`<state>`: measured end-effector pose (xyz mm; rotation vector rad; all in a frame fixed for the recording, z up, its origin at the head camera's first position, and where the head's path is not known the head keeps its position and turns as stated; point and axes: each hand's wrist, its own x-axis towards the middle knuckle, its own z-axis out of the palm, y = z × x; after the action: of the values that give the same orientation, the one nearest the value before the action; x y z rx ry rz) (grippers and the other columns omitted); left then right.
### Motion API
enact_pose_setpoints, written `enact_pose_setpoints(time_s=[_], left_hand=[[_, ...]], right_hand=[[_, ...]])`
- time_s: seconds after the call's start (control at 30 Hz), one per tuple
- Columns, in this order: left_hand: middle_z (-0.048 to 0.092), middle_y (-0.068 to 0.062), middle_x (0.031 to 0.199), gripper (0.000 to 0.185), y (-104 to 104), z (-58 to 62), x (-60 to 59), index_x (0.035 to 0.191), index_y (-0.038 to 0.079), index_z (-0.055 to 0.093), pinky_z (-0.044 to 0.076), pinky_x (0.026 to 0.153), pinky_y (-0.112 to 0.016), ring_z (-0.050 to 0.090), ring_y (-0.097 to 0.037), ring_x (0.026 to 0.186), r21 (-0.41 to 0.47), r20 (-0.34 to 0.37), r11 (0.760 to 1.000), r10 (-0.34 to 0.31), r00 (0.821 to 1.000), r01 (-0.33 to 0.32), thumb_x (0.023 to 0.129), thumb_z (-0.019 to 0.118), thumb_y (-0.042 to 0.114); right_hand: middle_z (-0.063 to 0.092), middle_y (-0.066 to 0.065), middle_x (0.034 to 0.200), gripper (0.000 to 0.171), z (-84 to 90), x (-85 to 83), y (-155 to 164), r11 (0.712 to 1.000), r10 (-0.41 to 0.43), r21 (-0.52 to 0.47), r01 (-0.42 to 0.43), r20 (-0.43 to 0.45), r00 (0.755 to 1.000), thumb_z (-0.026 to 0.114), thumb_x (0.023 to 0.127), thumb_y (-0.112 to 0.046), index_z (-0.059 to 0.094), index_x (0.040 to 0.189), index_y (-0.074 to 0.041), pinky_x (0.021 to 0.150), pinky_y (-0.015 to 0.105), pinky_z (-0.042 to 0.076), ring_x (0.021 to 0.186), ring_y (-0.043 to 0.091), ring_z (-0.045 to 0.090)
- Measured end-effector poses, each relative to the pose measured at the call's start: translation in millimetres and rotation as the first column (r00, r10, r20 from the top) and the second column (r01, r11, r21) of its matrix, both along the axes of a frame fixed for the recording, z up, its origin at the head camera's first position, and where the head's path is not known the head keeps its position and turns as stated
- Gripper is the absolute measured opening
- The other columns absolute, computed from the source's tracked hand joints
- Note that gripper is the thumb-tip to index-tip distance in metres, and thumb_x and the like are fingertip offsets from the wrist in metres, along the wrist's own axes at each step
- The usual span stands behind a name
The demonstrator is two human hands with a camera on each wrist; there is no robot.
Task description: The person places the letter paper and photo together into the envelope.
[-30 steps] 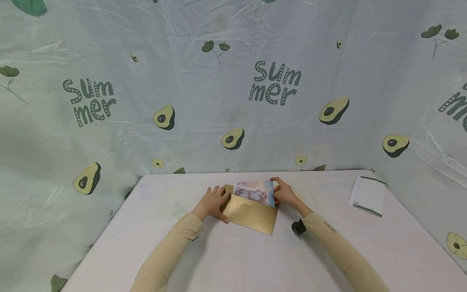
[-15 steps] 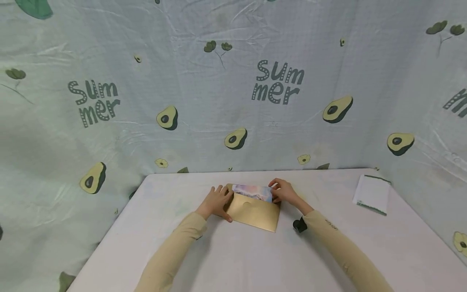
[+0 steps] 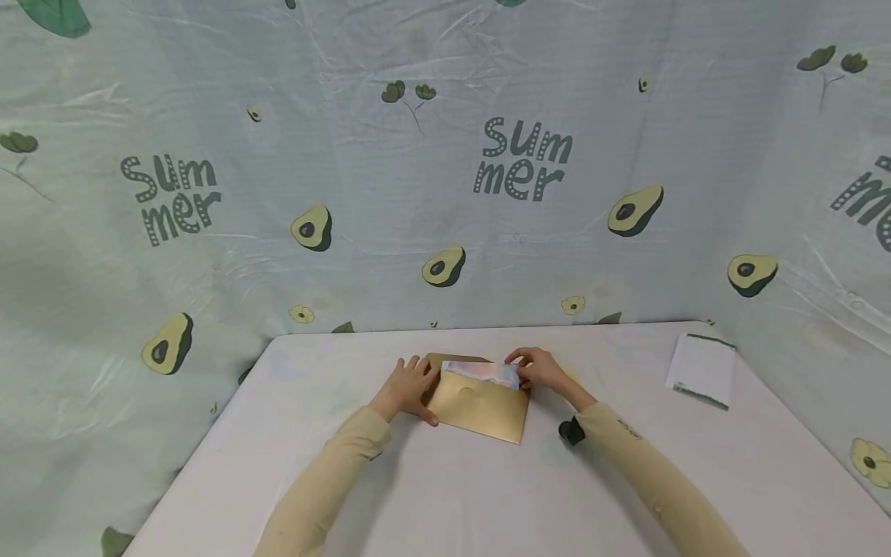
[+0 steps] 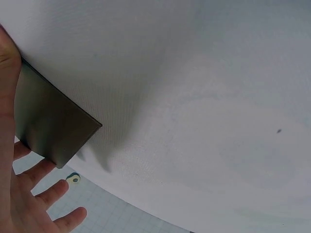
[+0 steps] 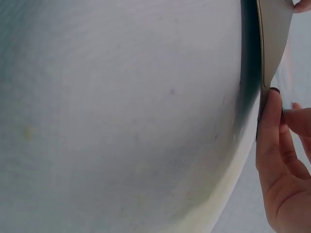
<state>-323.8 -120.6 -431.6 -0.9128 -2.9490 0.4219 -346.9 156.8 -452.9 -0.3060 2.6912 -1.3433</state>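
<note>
A gold envelope (image 3: 480, 410) lies tilted near the far middle of the table in the head view. Its flap (image 3: 455, 357) is raised at the back. My left hand (image 3: 405, 389) holds the envelope's left end, thumb at the near edge and fingers by the far corner. The left wrist view shows that envelope end (image 4: 56, 119) between thumb and fingers. A pastel pink-and-blue printed card (image 3: 480, 371) sits partly inside, its lower part hidden by the envelope front. My right hand (image 3: 543, 371) pinches the card's right edge; thumb and fingers (image 5: 272, 141) are close to the envelope's side.
A white pad or stack of paper with green edges (image 3: 701, 371) lies at the table's right. A small black device (image 3: 571, 431) is at the right wrist. Behind the white table (image 3: 445, 495) hangs a cloth (image 3: 376, 170) printed with avocados.
The card has slid down into the envelope, so less of its picture shows. My right hand has moved slightly down and left with it. The left hand stays on the envelope.
</note>
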Motion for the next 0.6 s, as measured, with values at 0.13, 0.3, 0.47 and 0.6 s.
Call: enact_pose_setpoints(time_s=[0.13,0.3,0.47,0.6], left_hand=[[0.040,-0.012,0.131,0.105,-1.0,-0.3,0.6,0.134,0.010,0.036,0.034,0.097,-0.050,0.039,-0.031,0.120,-0.010,0.001,1.000,-0.005,1.000,0.005,0.054,0.065,0.071],[0.041,-0.012,0.130,0.104,-1.7,0.7,0.3,0.133,0.010,0.037,0.035,0.096,-0.050,0.039,-0.031,0.119,-0.019,-0.020,1.000,-0.011,1.000,0.011,0.053,0.065,0.071],[0.042,-0.013,0.128,0.105,-1.7,1.6,0.7,0.133,0.009,0.037,0.035,0.095,-0.050,0.040,-0.031,0.118,-0.010,-0.015,1.000,-0.010,1.000,0.010,0.053,0.066,0.070],[0.041,-0.014,0.130,0.105,0.0,0.4,1.1,0.133,0.008,0.037,0.035,0.096,-0.050,0.040,-0.032,0.119,-0.001,-0.003,1.000,-0.015,1.000,0.015,0.053,0.066,0.070]], right_hand=[[0.055,0.014,0.086,0.027,-0.1,0.7,-1.4,1.000,0.005,-0.005,-0.004,0.023,1.000,0.045,0.081,0.005,0.061,0.102,-0.002,0.053,0.027,0.051,0.058,0.015,0.055],[0.055,0.014,0.085,0.029,0.4,1.1,-3.7,1.000,-0.003,0.012,0.002,0.031,1.000,0.044,0.077,0.007,0.060,0.099,-0.002,0.054,0.026,0.051,0.059,0.015,0.055],[0.056,0.014,0.085,0.028,-1.0,0.0,-5.4,1.000,0.002,0.030,-0.002,0.002,1.000,0.045,0.074,0.008,0.060,0.095,-0.001,0.053,0.026,0.050,0.061,0.015,0.054],[0.057,0.015,0.085,0.027,-1.5,0.5,-5.2,0.999,0.017,0.037,-0.016,-0.010,1.000,0.046,0.073,0.009,0.060,0.094,0.000,0.053,0.026,0.050,0.063,0.016,0.053]])
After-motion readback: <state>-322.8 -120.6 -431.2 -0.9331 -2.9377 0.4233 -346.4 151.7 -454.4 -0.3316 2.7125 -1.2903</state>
